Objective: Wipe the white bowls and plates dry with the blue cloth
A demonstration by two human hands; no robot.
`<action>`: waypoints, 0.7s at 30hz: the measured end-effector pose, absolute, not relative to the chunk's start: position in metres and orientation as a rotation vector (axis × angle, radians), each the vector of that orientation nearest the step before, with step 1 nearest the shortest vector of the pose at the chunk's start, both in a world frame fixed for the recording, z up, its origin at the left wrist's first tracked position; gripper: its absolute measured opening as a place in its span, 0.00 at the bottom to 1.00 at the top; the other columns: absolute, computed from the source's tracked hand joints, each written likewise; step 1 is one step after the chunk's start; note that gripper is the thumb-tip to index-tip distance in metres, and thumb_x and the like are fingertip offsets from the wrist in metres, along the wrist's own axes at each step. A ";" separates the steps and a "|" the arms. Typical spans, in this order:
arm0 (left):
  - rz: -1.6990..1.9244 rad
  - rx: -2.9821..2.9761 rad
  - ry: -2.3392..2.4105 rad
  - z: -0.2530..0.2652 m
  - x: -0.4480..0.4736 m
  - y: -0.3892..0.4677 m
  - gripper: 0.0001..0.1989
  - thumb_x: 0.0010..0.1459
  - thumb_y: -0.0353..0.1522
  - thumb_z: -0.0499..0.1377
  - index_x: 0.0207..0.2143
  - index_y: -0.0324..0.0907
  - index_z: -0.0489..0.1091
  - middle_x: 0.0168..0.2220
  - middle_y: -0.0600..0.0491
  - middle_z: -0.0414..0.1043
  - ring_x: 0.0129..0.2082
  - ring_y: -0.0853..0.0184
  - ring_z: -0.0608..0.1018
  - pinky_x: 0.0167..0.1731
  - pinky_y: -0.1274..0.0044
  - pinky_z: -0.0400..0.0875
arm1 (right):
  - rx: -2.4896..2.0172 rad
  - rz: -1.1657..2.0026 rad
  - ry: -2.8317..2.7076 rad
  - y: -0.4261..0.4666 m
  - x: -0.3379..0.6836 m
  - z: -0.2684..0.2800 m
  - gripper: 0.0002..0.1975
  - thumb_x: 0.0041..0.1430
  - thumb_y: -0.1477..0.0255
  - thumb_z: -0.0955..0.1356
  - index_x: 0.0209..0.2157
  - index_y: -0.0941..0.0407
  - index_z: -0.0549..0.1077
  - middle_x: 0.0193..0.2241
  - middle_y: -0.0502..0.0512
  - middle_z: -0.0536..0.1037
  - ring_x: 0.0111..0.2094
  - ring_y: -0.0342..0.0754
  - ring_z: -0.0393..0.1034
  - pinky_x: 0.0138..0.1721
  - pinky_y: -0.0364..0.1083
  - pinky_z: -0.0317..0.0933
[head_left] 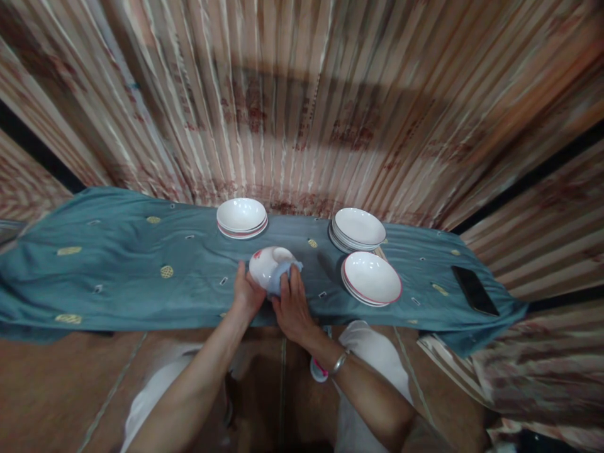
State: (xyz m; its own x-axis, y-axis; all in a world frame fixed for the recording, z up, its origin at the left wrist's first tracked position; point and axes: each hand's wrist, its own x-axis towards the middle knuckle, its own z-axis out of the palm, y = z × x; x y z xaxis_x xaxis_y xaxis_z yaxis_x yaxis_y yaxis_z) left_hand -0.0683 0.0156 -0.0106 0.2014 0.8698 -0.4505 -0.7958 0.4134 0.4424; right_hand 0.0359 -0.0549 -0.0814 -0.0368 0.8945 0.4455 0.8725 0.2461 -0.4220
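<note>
A white bowl (261,267) with a red pattern on its outside is tilted over the near edge of the cloth-covered table, its underside turned up toward me. My left hand (248,292) grips it from the left side. In my right hand (293,302) is a light blue cloth (279,275), pressed against the bowl's right side. Past the bowl, to the left, stands a small stack of white bowls (241,215) with red rims. On the right sit a taller stack of white dishes (359,226) and, nearer me, a stack of red-rimmed bowls (372,278).
A teal tablecloth (127,264) with yellow pineapple prints covers the long narrow table. Near its right end lies a black phone (474,290). Striped curtains (283,126) hang right behind the table. Below the front edge, my knees show above the brown floor (264,390).
</note>
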 end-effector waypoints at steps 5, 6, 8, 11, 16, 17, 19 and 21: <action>1.166 0.152 0.711 -0.015 -0.068 0.016 0.32 0.67 0.46 0.43 0.58 0.29 0.67 0.43 0.40 0.81 0.48 0.54 0.81 0.52 0.65 0.72 | -1.592 -0.056 -1.969 -0.047 0.039 -0.063 0.27 0.64 0.73 0.65 0.63 0.65 0.60 0.69 0.76 0.49 0.72 0.64 0.34 0.65 0.67 0.49; 1.163 0.163 0.702 -0.016 -0.069 0.016 0.32 0.67 0.46 0.44 0.58 0.30 0.68 0.43 0.40 0.81 0.48 0.54 0.80 0.52 0.65 0.72 | -1.582 -0.076 -1.980 -0.046 0.040 -0.060 0.27 0.65 0.72 0.65 0.63 0.64 0.61 0.69 0.75 0.50 0.72 0.63 0.35 0.65 0.67 0.49; 1.158 0.185 0.685 -0.018 -0.069 0.016 0.31 0.66 0.46 0.45 0.58 0.31 0.68 0.44 0.41 0.81 0.48 0.54 0.80 0.52 0.65 0.72 | -1.569 -0.101 -2.001 -0.042 0.042 -0.052 0.25 0.66 0.71 0.65 0.63 0.61 0.62 0.69 0.73 0.52 0.72 0.63 0.36 0.65 0.67 0.48; 1.159 0.199 0.677 -0.017 -0.069 0.015 0.31 0.66 0.46 0.46 0.58 0.32 0.69 0.44 0.41 0.81 0.50 0.53 0.79 0.53 0.65 0.72 | -1.574 -0.114 -2.008 -0.035 0.042 -0.043 0.24 0.66 0.69 0.64 0.62 0.59 0.64 0.69 0.70 0.54 0.71 0.62 0.38 0.65 0.65 0.48; 1.159 0.188 0.692 -0.010 -0.066 0.013 0.30 0.68 0.44 0.43 0.57 0.32 0.69 0.45 0.42 0.81 0.53 0.55 0.78 0.55 0.68 0.70 | -1.597 -0.112 -1.987 -0.023 0.041 -0.029 0.23 0.67 0.67 0.64 0.61 0.60 0.66 0.68 0.70 0.54 0.71 0.62 0.40 0.66 0.63 0.47; 1.161 0.191 0.691 -0.009 -0.065 0.012 0.29 0.68 0.44 0.43 0.57 0.33 0.69 0.45 0.43 0.80 0.54 0.56 0.77 0.56 0.69 0.70 | -1.606 -0.108 -1.974 -0.020 0.041 -0.026 0.23 0.67 0.67 0.63 0.60 0.60 0.66 0.68 0.70 0.54 0.71 0.62 0.40 0.66 0.63 0.46; 1.171 0.206 0.670 -0.008 -0.064 0.012 0.28 0.68 0.43 0.44 0.58 0.35 0.69 0.48 0.44 0.80 0.56 0.57 0.76 0.57 0.69 0.69 | -1.625 -0.090 -1.941 -0.015 0.041 -0.021 0.22 0.68 0.66 0.63 0.59 0.59 0.67 0.68 0.69 0.54 0.71 0.61 0.40 0.66 0.63 0.46; 1.181 0.221 0.644 -0.007 -0.063 0.011 0.27 0.68 0.43 0.44 0.58 0.36 0.68 0.50 0.44 0.79 0.57 0.56 0.75 0.57 0.68 0.68 | -1.642 -0.067 -1.908 -0.011 0.043 -0.016 0.21 0.68 0.66 0.62 0.59 0.59 0.68 0.68 0.68 0.55 0.71 0.60 0.41 0.66 0.63 0.46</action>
